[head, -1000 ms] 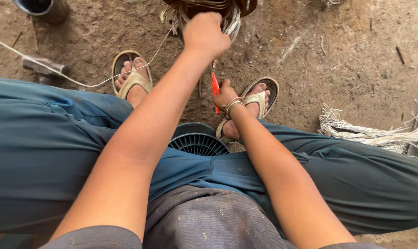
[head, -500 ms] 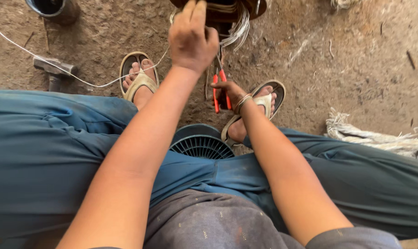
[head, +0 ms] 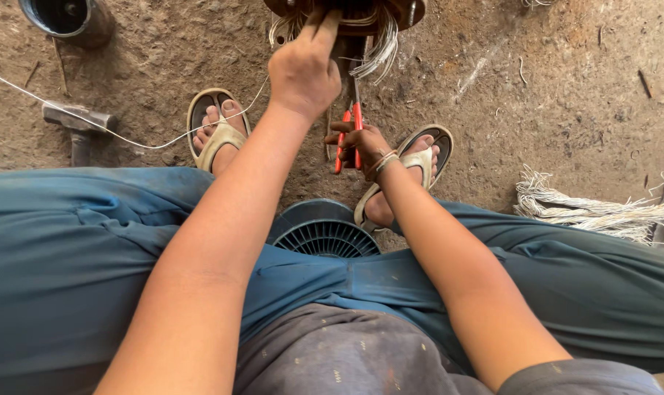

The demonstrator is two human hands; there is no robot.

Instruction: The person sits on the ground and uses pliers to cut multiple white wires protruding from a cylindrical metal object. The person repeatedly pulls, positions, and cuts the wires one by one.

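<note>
Head view, looking down past a seated person's lap to a dirt floor. Left arm is stretched fully forward, its hand palm down with fingers pointing into a round metal motor part at the top edge, touching the pale wire strands that hang from it; whether those fingers pinch a strand is hard to tell. Right arm is bent and lower, its hand closed around the red handles of pliers, whose tip points up toward the same wire strands. The two hands are apart, left ahead of right. Both feet wear sandals, flanking a blue ribbed fan cover. A hammer lies at left, a bundle of pale wire at right, a thin white cord crosses the floor.
</note>
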